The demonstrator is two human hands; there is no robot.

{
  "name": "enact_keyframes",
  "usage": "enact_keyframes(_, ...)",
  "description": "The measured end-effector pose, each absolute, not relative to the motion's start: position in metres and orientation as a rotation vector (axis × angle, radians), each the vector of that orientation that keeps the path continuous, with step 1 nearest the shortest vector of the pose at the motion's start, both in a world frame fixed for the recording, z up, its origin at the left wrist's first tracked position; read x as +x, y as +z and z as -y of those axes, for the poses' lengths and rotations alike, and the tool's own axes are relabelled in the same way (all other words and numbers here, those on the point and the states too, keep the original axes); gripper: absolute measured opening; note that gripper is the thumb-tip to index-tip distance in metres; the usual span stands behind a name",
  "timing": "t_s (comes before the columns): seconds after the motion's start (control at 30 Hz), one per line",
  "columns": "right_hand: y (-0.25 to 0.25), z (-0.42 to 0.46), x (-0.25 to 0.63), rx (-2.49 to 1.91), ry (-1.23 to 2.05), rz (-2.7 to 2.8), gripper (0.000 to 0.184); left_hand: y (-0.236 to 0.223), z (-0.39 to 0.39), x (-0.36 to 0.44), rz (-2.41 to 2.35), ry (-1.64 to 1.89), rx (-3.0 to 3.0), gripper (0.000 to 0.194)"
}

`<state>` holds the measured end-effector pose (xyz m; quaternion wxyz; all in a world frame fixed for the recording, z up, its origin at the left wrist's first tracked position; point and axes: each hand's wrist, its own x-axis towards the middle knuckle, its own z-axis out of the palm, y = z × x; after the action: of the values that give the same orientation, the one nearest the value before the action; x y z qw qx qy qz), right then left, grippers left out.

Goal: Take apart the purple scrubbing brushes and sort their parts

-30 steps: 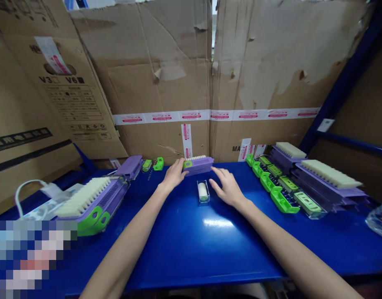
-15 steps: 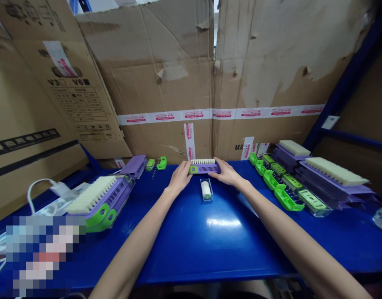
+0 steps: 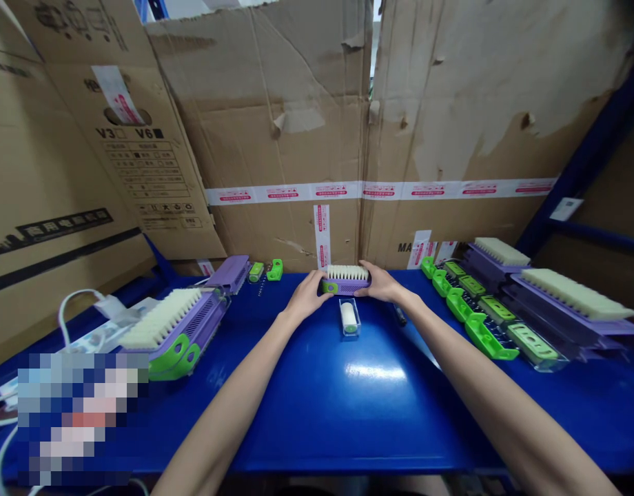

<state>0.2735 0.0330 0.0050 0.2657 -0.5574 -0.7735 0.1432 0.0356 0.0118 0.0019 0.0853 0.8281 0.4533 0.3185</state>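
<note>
Holding a cream-bristled purple-and-green oblong brush (image 3: 346, 284) between left hand (image 3: 307, 296) and right hand (image 3: 382, 284). Near a clear rectangular box (image 3: 351, 333).

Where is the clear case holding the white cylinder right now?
In the head view, the clear case sits slightly right of centre on the blue tabletop, just in front of the purple brush between the left hand and right hand.
</note>
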Motion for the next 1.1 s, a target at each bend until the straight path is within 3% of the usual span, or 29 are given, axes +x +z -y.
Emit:
enact_keyframes(0.1,0.004,-0.026,0.273,-1.509,0.213,2.135,0.096,0.001,-0.018,0.037,-1.413,0.933,2.437,0.041)
enact_keyframes(0.23,0.001,-0.016,0.270,-1.391,0.045,2.178,0.092,0.002,-0.028,0.040,-1.404,0.872,2.462,0.078)
enact_keyframes(0.3,-0.001,-0.013,0.269,-1.342,-0.012,2.192,0.091,0.003,-0.030,0.043,-1.360,0.850,2.502,0.087)
enact_keyframes(0.73,-0.003,-0.012,0.277,-1.276,-0.321,2.231,0.076,0.011,-0.026,0.054,-1.303,0.774,2.906,0.069)
enact_keyframes(1.1,-0.009,-0.009,0.280,-1.370,-0.269,2.175,0.095,0.003,-0.029,0.041,-1.322,0.926,2.769,0.077)
